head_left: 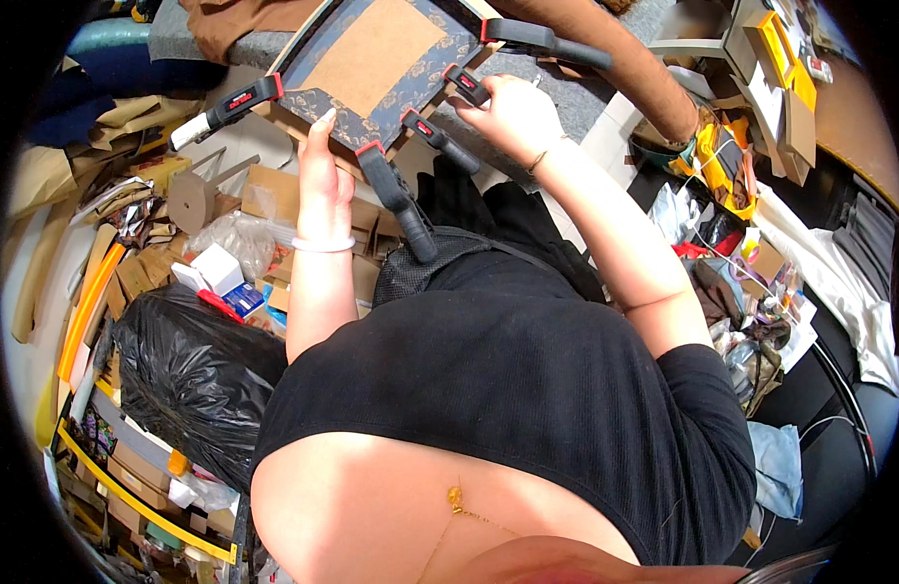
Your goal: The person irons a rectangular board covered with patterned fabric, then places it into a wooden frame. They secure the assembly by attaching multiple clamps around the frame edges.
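A shallow wooden tray-like frame [375, 58], lined with dark patterned fabric around a bare tan rectangle, is in front of me at the top. Several black bar clamps with red pads grip its rim: a left clamp [230, 109], a far right clamp [549, 43], a near clamp [397, 202] and a middle clamp [441, 143]. My left hand [325, 180] is closed at the near left edge, thumb on top and the other fingers mostly hidden below. My right hand [513, 119] is closed around another small clamp [467, 86] on the frame's right side.
A large black plastic bag [196, 375] and cardboard pieces [270, 190] crowd the left. A brown roll [634, 68] slants down at the upper right. Bags, cloth and a yellow package [722, 161] pile up on the right. Grey material [571, 102] lies under the frame.
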`<move>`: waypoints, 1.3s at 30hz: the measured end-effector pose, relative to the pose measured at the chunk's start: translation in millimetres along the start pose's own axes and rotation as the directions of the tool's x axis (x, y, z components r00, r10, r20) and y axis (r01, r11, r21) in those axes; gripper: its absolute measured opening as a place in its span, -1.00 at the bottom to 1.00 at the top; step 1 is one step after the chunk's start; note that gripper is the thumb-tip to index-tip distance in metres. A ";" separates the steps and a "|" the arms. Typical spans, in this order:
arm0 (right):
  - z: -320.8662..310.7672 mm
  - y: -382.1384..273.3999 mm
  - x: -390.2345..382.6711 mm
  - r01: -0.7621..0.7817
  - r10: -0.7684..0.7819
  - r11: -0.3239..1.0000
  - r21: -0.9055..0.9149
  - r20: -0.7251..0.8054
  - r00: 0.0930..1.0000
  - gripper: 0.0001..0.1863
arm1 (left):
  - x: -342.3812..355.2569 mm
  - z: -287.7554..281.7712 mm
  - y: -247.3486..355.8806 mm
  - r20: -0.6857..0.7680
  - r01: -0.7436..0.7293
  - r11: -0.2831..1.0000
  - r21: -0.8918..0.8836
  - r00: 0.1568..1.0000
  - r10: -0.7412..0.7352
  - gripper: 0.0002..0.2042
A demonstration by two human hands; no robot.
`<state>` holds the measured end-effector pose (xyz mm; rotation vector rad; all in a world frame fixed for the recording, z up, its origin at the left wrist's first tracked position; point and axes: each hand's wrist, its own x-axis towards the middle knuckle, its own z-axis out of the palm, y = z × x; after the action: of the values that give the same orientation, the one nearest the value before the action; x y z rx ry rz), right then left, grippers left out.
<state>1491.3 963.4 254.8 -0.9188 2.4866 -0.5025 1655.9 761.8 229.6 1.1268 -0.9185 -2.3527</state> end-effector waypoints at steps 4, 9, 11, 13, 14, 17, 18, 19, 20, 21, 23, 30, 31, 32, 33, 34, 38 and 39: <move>-21.7 1.8 -6.4 0.031 -0.048 0.991 0.127 0.137 0.989 -0.23 | 1.9 1.2 2.6 0.011 0.017 0.999 -0.029 1.000 -0.017 -0.74; -75.2 10.7 -40.8 0.132 -0.135 0.991 0.032 0.145 0.980 -0.28 | 17.9 -9.2 9.6 0.016 -0.036 0.999 0.007 0.999 0.036 -0.64; -127.0 -5.6 -32.3 0.143 -0.182 0.970 0.197 0.198 0.963 -0.51 | 27.2 -25.8 18.1 0.064 -0.051 0.997 0.062 0.997 0.047 -0.64; -146.1 -12.2 -6.5 0.346 -0.338 0.902 0.259 -0.078 0.938 -0.63 | 39.8 -18.8 34.8 0.099 -0.030 0.990 0.134 0.995 0.017 -0.65; -151.1 -20.7 13.8 0.495 -0.456 0.848 0.190 -0.217 0.863 -0.65 | 47.2 -22.1 44.5 0.145 0.011 0.984 0.175 0.989 -0.037 -0.66; -147.2 -51.5 77.4 0.674 -0.695 0.717 -0.180 -0.273 0.666 -0.17 | 49.4 -6.0 72.6 0.160 0.021 0.919 0.395 0.983 -0.091 -0.68; -137.3 -60.7 97.6 0.670 -0.737 0.676 -0.306 -0.282 0.615 -0.13 | 56.4 -8.0 79.9 0.168 0.010 0.877 0.481 0.980 -0.104 -0.68; -142.2 -73.8 108.3 0.626 -0.668 0.734 -0.264 -0.116 0.735 -0.21 | 62.5 -5.7 85.7 0.241 0.026 0.854 0.519 0.954 -0.176 -0.65; -147.6 -82.0 119.6 0.561 -0.565 0.793 -0.238 0.056 0.823 -0.28 | 66.3 3.8 91.6 0.261 0.058 0.819 0.571 0.933 -0.249 -0.65; -138.4 -76.2 144.5 0.578 -0.504 0.795 -0.187 0.326 0.800 -0.38 | 68.3 20.5 99.1 0.276 0.083 0.777 0.625 0.907 -0.319 -0.65; -103.7 -45.1 181.7 0.596 -0.512 0.803 -0.012 0.498 0.700 -0.46 | 81.1 37.6 108.8 0.405 -0.087 0.643 0.761 0.838 -0.365 -0.62; -38.3 2.5 172.9 -0.069 -0.409 0.672 0.737 0.447 0.795 -0.66 | 119.9 74.6 148.4 0.395 -0.235 0.344 0.909 0.747 -0.535 -0.54; -37.8 9.4 167.1 -0.145 -0.372 0.589 0.795 0.426 0.824 -0.66 | 102.4 116.6 166.1 0.230 -0.150 0.180 0.972 0.752 -0.618 -0.53; -35.4 14.8 167.0 -0.153 -0.356 0.533 0.832 0.385 0.852 -0.67 | 102.3 131.2 174.7 0.350 -0.310 0.168 0.936 0.759 -0.549 -0.56; -31.2 19.3 168.6 -0.158 -0.341 0.474 0.866 0.345 0.874 -0.67 | 104.2 139.9 180.5 0.466 -0.458 0.141 0.878 0.745 -0.478 -0.58; -27.4 24.1 170.3 -0.159 -0.322 0.412 0.897 0.306 0.896 -0.67 | 103.7 151.4 187.6 0.576 -0.593 0.099 0.799 0.708 -0.408 -0.58; -77.5 0.7 136.5 -0.308 -0.186 0.281 0.909 0.366 0.912 -0.76 | 35.1 143.7 220.6 0.878 -0.608 -0.691 0.391 0.471 0.082 -0.78; -85.0 8.0 135.6 -0.319 -0.103 0.335 0.887 0.371 0.923 -0.79 | 10.1 141.2 204.4 0.795 -0.674 -0.423 0.606 0.512 0.324 -0.81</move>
<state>1350.7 892.6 284.9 -0.2632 1.4092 -1.3853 1548.6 665.3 432.0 0.2210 -2.7335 -0.4828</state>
